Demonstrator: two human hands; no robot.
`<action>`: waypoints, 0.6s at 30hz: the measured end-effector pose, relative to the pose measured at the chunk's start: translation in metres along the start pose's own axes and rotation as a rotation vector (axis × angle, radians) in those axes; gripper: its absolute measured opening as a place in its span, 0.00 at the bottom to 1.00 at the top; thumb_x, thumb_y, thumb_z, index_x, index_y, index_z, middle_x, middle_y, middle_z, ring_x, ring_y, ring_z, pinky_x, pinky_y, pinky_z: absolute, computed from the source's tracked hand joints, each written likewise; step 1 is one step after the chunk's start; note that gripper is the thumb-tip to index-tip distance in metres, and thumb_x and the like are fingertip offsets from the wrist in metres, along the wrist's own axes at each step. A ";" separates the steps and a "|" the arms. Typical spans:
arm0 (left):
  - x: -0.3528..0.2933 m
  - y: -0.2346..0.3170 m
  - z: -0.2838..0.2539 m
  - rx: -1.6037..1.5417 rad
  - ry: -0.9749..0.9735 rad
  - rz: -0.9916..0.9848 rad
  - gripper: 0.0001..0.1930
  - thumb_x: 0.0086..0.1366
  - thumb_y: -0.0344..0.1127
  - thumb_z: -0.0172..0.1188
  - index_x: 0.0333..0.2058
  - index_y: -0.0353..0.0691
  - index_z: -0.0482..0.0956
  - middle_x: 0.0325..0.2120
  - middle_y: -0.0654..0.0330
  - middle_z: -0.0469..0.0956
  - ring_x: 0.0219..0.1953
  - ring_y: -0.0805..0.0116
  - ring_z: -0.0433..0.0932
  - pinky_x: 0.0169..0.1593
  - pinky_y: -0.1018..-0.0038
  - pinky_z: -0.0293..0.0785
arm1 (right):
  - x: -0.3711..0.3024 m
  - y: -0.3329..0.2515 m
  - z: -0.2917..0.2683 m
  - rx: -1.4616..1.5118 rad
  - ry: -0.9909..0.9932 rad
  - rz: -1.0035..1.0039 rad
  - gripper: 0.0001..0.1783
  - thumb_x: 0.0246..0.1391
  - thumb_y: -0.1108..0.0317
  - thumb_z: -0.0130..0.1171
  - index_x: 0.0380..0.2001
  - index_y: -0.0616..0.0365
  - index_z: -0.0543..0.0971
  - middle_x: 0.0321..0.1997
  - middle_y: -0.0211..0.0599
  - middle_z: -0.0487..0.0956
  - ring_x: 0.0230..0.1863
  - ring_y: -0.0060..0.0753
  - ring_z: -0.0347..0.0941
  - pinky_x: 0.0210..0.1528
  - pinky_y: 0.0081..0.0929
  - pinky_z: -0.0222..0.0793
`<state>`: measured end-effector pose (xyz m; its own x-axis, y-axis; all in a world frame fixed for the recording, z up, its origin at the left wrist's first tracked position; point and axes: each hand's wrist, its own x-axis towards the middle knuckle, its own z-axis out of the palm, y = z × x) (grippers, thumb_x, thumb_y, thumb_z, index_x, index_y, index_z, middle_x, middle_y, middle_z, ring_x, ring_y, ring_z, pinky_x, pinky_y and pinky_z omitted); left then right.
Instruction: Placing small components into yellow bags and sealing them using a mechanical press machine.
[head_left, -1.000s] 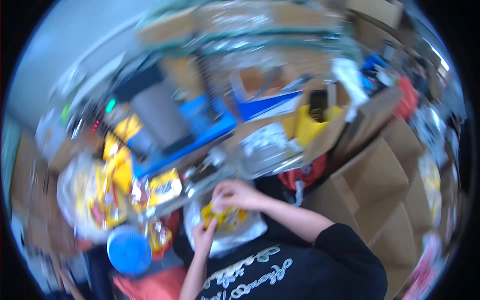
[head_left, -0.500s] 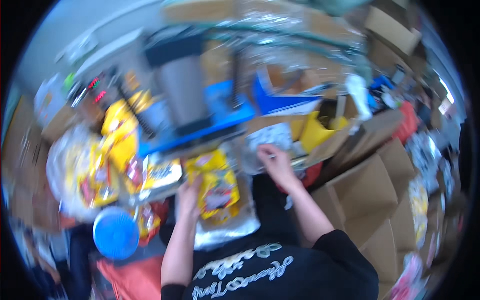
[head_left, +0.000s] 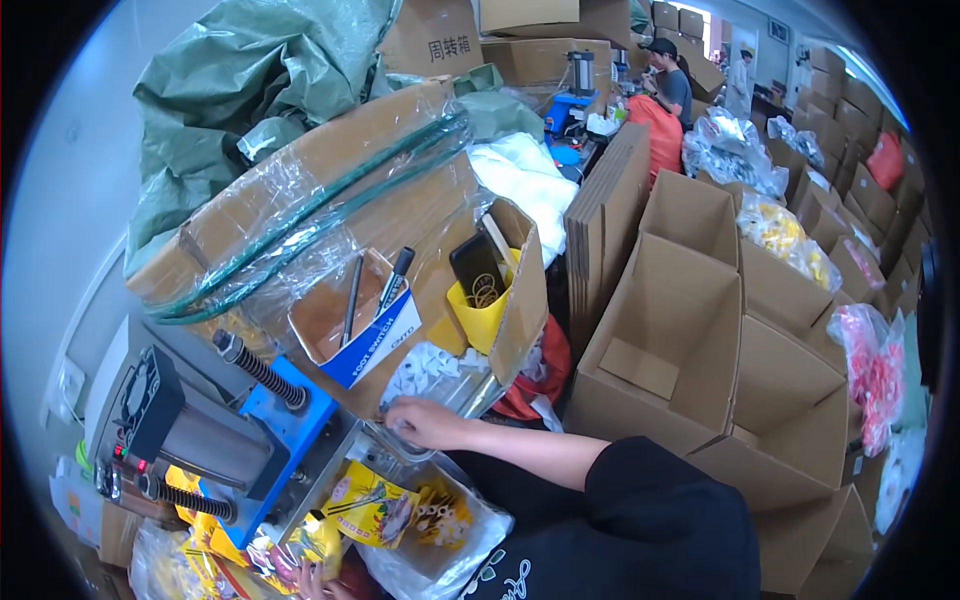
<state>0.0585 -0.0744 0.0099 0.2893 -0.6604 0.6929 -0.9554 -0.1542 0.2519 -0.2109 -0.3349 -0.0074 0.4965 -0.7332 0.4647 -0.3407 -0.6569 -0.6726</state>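
White plastic pieces point(head_left: 432, 368) lie in a clear tray beside the blue sealing machine point(head_left: 215, 430); your right hand point(head_left: 425, 422) curls its fingers onto them. Snagging the tray rim could tip it. I cannot tell your left hand's point(head_left: 312, 582) grip.

Right hand point(head_left: 425, 422) moved off the yellow snack packet point(head_left: 375, 505) up to the white caps point(head_left: 430, 368) at 12 o'clock; left hand point(head_left: 320, 580) dropped low.

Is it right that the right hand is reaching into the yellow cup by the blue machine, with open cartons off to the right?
Not quite. The head view shows the right hand reaching into a clear bag of small white pieces, not the yellow cup, which stands above it untouched. The blue machine and open cartons are as you said.
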 end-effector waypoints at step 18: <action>-0.038 0.070 0.032 -0.771 -0.568 -0.644 0.15 0.63 0.39 0.62 0.32 0.27 0.80 0.20 0.67 0.75 0.27 0.82 0.69 0.30 0.78 0.68 | -0.009 -0.086 0.001 0.529 -0.720 -0.041 0.16 0.50 0.68 0.57 0.44 0.61 0.78 0.39 0.38 0.81 0.42 0.28 0.76 0.47 0.28 0.71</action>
<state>-0.0211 -0.0838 -0.0200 0.4549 -0.8879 -0.0687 -0.2932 -0.2222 0.9299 -0.1846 -0.2718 0.0458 0.9417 -0.3061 0.1397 0.0128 -0.3823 -0.9240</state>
